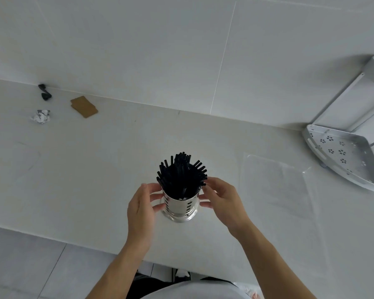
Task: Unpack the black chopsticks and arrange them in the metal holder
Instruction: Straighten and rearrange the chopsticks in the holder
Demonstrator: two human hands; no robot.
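Black chopsticks fanned upright in metal holder on bench, left hand at nine o'clock, right hand at three, both loosely spread, fingertips touching holder.

Black chopsticks — shiny silver, hole-punched holder.

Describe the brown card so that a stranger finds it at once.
Look at the far left of the white counter, near the wall. The brown card lies flat there, right of a crumpled paper ball and a black scrap. It alone is flat and brown.
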